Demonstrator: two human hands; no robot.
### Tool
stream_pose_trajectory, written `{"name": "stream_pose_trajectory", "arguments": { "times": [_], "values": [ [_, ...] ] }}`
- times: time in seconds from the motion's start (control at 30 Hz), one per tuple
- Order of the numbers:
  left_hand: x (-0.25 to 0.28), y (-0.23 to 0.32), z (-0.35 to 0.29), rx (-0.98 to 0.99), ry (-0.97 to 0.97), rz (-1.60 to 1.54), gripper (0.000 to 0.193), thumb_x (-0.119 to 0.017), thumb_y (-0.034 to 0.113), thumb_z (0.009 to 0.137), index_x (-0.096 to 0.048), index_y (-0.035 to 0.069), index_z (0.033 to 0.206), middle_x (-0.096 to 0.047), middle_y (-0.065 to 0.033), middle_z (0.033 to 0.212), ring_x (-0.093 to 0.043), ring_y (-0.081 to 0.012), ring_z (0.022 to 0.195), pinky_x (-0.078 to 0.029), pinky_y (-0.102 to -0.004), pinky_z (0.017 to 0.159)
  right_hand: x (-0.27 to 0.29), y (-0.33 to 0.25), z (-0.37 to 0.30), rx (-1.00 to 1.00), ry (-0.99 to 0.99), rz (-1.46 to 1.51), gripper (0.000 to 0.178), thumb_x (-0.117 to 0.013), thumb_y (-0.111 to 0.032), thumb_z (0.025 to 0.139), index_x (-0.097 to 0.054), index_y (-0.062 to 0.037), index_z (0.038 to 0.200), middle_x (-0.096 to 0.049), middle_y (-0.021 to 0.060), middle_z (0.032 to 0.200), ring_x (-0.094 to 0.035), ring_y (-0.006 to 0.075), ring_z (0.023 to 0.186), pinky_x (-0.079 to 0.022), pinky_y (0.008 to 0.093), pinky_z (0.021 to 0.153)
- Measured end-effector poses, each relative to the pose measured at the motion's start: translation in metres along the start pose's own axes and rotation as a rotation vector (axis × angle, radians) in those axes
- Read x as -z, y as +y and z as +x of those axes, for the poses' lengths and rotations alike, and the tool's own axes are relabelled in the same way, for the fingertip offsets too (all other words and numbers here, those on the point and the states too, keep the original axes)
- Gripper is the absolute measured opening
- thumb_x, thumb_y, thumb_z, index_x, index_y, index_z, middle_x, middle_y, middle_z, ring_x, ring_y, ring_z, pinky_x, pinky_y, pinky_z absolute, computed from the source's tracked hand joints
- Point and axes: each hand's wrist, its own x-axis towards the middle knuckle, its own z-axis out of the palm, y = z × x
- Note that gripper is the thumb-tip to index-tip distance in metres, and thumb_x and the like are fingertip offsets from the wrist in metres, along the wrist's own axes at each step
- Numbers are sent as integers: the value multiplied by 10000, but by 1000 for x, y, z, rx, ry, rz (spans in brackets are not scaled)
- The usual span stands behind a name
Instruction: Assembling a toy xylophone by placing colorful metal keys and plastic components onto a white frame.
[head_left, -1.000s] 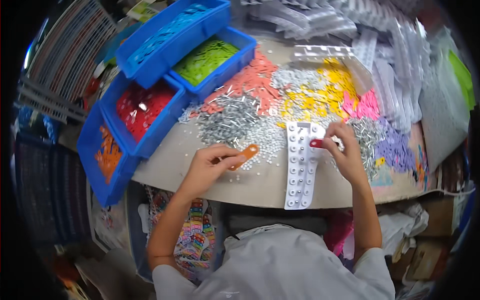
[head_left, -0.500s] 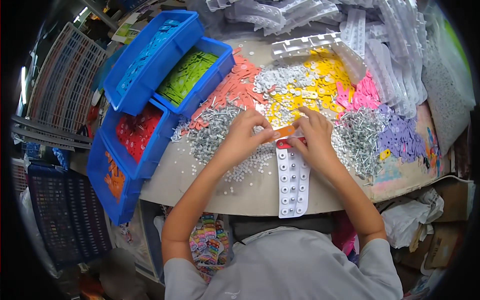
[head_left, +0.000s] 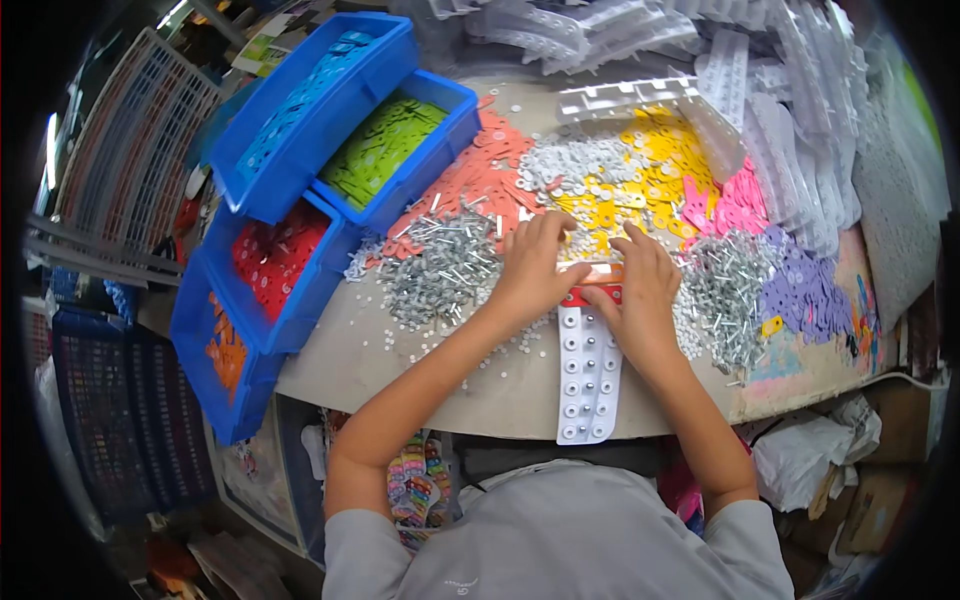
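A white plastic strip (head_left: 588,385) with two rows of washers and a row of metal pegs lies lengthwise at the table's front edge. Across its far part sits a flat red plastic piece (head_left: 574,297). Just beyond that is an orange plastic piece (head_left: 600,270), lying crosswise over the strip's far end. My left hand (head_left: 538,262) is closed at the orange piece's left end, thumb against it. My right hand (head_left: 645,290) curls round its right end, with the thumb over the red piece. The right fingertips partly hide the strip's far end.
Blue bins (head_left: 370,215) at left hold blue, green, red and orange pieces. Heaps of metal pins (head_left: 440,265), white washers (head_left: 575,165), yellow pieces (head_left: 670,150) and purple pieces (head_left: 815,285) surround my hands. White moulded strips (head_left: 790,140) pile up at the back right.
The orange piece has gone from tilted in my left fingers to lying level across the strip's far end. Both hands have shifted slightly right and toward me. The whole view has shifted a little.
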Motion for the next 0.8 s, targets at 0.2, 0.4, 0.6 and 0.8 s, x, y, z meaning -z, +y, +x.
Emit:
{"name": "stream_pose_trajectory", "arguments": {
  "times": [0.2,0.4,0.6,0.8],
  "values": [
    [91,-11,18,-425,573,372,551,-784,222,833,-558,59,1309,-548,-165,1327,-483,-350,1285,-319,-493,1123,11,-10,-1,24,8,-45,649,-833,-225,789,-534,-45,1336,-459,156,1523,-383,379,1409,-251,511,1148],
    [324,-105,51,-20,783,669,424,-672,208,913,-576,5,1273,-625,-236,1273,-587,-419,1177,-465,-459,1032,25,-36,16,193,-60,-135,421,-797,-166,812,-627,-98,1191,-496,134,1472,-404,361,1393,-269,510,1133],
    [384,-198,64,372,-30,651,406,-745,225,803,-712,17,1150,-727,-218,1140,-699,-318,1026,-537,-420,881,12,-107,100,455,58,106,272,-770,-160,836,-657,-94,1074,-636,70,1197,-530,310,1173,-369,449,1018],
    [373,-193,63,394,-72,398,251,-730,166,767,-765,3,954,-753,-140,876,-693,-225,816,-531,-395,725,-63,-147,226,528,-159,3,308,-750,-204,854,-705,-63,1124,-718,135,1098,-656,361,1011,-496,491,891]
  ]
}}
